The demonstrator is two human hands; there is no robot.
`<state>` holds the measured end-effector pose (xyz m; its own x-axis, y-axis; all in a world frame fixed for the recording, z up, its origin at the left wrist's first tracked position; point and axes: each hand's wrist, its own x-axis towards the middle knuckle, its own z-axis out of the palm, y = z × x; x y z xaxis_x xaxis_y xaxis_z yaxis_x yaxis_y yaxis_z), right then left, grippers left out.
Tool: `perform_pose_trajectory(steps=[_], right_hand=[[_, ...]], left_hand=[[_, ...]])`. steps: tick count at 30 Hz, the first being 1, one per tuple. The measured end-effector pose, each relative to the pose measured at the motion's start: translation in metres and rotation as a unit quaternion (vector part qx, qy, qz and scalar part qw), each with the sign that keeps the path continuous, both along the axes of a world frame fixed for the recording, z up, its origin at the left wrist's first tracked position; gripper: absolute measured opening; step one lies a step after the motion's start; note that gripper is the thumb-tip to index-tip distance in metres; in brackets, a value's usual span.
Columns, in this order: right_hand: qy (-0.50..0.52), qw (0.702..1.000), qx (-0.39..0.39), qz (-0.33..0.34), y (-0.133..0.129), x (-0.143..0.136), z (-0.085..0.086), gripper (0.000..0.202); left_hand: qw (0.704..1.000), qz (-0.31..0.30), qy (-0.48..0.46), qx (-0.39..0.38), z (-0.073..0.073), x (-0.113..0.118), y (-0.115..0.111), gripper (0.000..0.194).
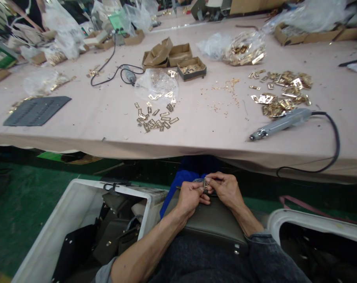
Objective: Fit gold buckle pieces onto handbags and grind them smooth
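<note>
A dark olive leather-like bag lies across my lap. At its far edge, my left hand and my right hand meet with fingertips pinched around a small metal plate. Both hands are closed, and the plate looks like a frame-shaped bag fitting. Fingers cover part of it, so I cannot tell whether it is fixed to the bag. Blue cloth hangs just beyond my hands. Near the bag's lower right edge shows a small shiny fitting.
White bins holding dark bags stand at left and right. On the table ahead are an electric screwdriver with a looping cord, loose rectangular plates, a gold metal pile and a small parts box.
</note>
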<state>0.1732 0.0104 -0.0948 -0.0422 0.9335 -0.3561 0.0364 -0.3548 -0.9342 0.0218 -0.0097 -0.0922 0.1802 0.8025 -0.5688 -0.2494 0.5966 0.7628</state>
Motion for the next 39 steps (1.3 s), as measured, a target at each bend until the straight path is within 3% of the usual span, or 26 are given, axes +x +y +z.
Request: perform_pose_trajectory(steps=[16, 20, 23, 25, 30, 35, 39], right_hand=[[-0.001, 1.0, 0.003, -0.011, -0.008, -0.004, 0.003, 0.034], [-0.01, 1.0, 0.012, 0.01, -0.009, -0.001, 0.0, 0.032], [-0.07, 0.995, 0.057, 0.051, -0.007, 0.008, 0.002, 0.028], [-0.103, 0.984, 0.093, 0.113, -0.004, 0.017, 0.006, 0.029], [-0.055, 0.962, 0.11, 0.245, 0.006, 0.033, 0.016, 0.033], [0.044, 0.958, 0.048, 0.279, 0.014, 0.037, 0.014, 0.036], [0.061, 0.956, 0.029, 0.285, 0.016, 0.04, 0.008, 0.036]], left_hand=[[0.998, -0.02, 0.023, 0.047, 0.0, -0.004, -0.008, 0.034], [0.997, 0.0, 0.061, 0.041, -0.004, -0.002, -0.009, 0.037], [0.998, 0.019, 0.061, 0.028, -0.004, 0.0, -0.009, 0.036], [0.998, 0.013, 0.059, 0.036, -0.002, 0.0, -0.009, 0.033], [0.996, -0.02, 0.061, 0.067, 0.005, -0.005, -0.008, 0.028], [0.994, -0.047, 0.058, 0.077, 0.007, -0.009, -0.008, 0.03], [0.992, -0.067, 0.057, 0.09, 0.006, -0.011, -0.01, 0.029]])
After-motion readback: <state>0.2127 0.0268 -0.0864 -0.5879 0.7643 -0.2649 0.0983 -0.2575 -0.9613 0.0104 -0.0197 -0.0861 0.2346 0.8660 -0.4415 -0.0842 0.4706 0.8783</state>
